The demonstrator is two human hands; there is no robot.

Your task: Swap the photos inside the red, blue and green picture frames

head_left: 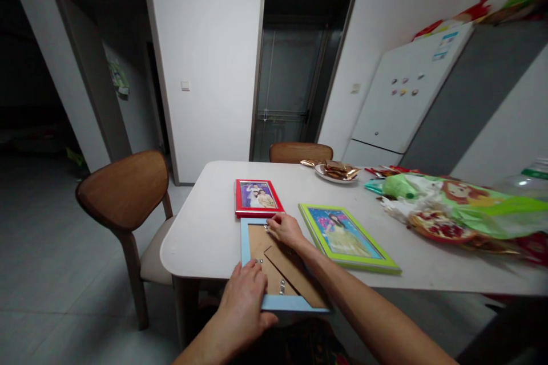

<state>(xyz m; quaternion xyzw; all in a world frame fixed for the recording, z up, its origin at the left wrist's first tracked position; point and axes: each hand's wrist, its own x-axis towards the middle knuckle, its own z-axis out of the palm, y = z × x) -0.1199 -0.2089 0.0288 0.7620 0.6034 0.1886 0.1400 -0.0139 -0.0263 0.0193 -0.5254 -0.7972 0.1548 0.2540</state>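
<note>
A light blue picture frame lies face down over the table's near edge, its brown backing board and stand upward, with small metal clips on the back. My left hand grips its left side, thumb at the near edge and fingers on the back. My right hand has its fingers pinched at the metal clip near the far edge. Just beyond the blue frame lies a red frame with a group photo, face up. To the right lies a green frame with a photo of a person in a yellow dress.
On the white table stand a plate of wrapped snacks and, at the right, a green plastic bag beside an opened fruit. Wooden chairs are at the left and far side. A fridge stands behind.
</note>
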